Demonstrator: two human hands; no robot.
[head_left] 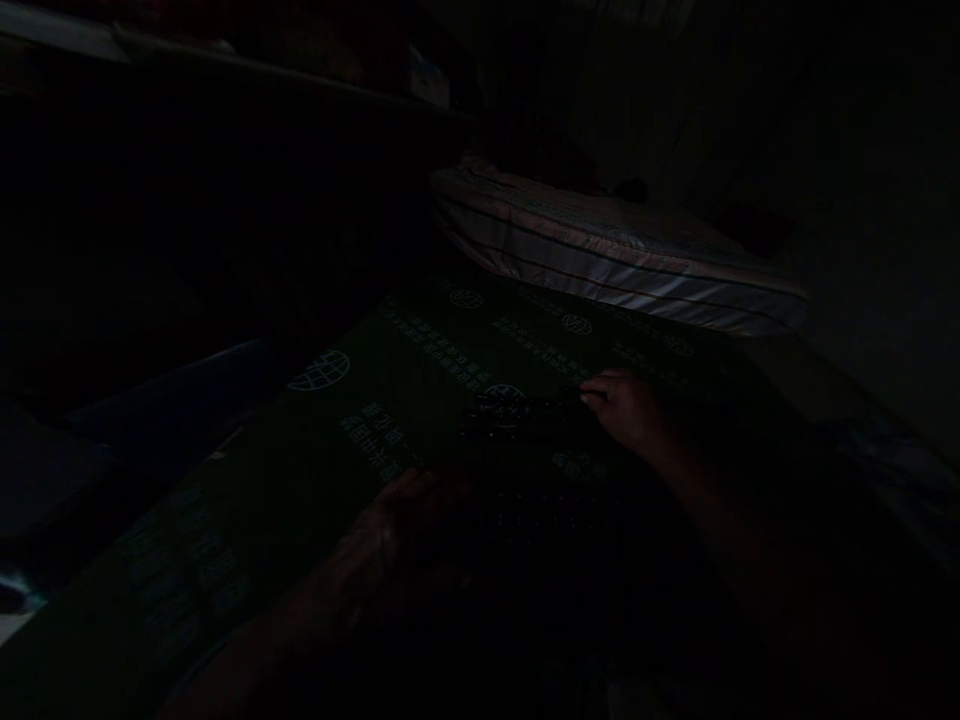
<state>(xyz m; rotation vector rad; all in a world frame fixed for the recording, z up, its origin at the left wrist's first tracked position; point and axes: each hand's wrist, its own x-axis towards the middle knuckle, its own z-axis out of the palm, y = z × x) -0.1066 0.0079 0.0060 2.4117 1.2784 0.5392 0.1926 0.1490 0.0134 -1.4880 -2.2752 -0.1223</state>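
The scene is very dark. My right hand (626,405) is closed in a pinch, thumb against fingers, at the right end of a thin dark piece (517,408) with small pale dots; what exactly sits between the fingertips is too dark to make out. Lower down and to the left, my left hand (401,515) reaches over the edge of a black thing (555,520) marked with rows of tiny pale dots. Shadow hides the left fingertips. Beneath both hands lies a green board (420,370) printed with white globes and lettering.
Across the far end of the board lies a thick mattress (622,265) in a pale, striped, shiny cover. A dark shelf or raised ledge (247,75) runs along the upper left. Bluish dark shapes (172,400) stand left of the board. A wall (862,200) rises at right.
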